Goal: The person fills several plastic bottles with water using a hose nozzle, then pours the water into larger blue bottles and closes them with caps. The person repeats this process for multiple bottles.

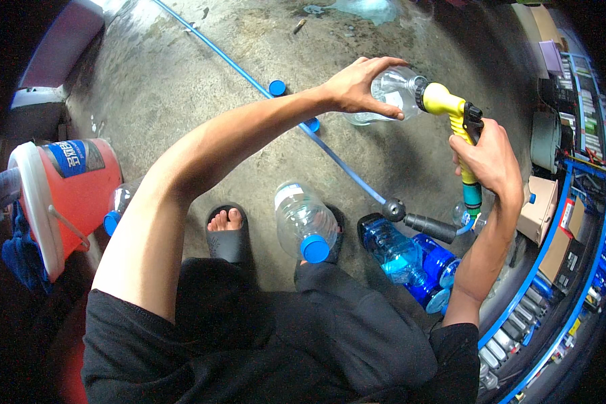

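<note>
My left hand (360,87) grips a clear plastic bottle (396,91), tilted on its side with its mouth toward the right. In my right hand (489,156) is a yellow hose spray gun (448,102) with a black nozzle and black trigger. The nozzle meets the bottle's mouth; whether it goes inside I cannot tell. No water stream shows clearly. A blue hose runs from the green connector below the gun's handle. Between my feet and knees stands another clear bottle (303,214) with a blue cap (314,248).
The blue hose (232,64) crosses the concrete floor, with two loose blue caps (277,87) beside it. A red bucket (87,175) with a white rim lies at left, near another capped bottle (122,202). Blue bottles (400,256) lie at right, before blue-framed shelves (565,202).
</note>
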The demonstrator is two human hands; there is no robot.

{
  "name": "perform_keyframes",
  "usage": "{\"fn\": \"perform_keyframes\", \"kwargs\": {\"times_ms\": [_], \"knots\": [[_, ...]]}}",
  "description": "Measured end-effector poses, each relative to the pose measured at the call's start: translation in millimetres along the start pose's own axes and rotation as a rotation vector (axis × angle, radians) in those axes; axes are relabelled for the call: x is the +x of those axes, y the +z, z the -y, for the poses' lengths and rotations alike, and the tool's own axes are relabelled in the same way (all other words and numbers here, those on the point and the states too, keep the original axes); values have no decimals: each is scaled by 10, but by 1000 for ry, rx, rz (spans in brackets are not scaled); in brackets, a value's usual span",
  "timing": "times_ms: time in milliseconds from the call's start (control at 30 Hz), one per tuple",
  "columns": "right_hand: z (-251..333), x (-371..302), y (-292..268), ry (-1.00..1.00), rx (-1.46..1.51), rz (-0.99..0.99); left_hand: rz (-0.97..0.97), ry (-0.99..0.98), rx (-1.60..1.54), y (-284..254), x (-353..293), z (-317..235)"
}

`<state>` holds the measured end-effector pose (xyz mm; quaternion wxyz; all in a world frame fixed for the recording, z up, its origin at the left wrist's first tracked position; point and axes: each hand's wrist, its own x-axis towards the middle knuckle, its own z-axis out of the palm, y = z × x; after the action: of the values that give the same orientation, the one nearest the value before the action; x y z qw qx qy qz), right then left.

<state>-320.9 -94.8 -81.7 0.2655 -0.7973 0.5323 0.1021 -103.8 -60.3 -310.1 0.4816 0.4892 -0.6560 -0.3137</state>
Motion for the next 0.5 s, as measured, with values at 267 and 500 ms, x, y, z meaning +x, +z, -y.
{"fn": "perform_keyframes", "kwargs": {"times_ms": [267,500], "knots": [[5,-10,11,6,-2,-11,-2,13,15,4,10,17],[31,-27,20,24,17,-9,-3,9,12,8,13,15]]}}
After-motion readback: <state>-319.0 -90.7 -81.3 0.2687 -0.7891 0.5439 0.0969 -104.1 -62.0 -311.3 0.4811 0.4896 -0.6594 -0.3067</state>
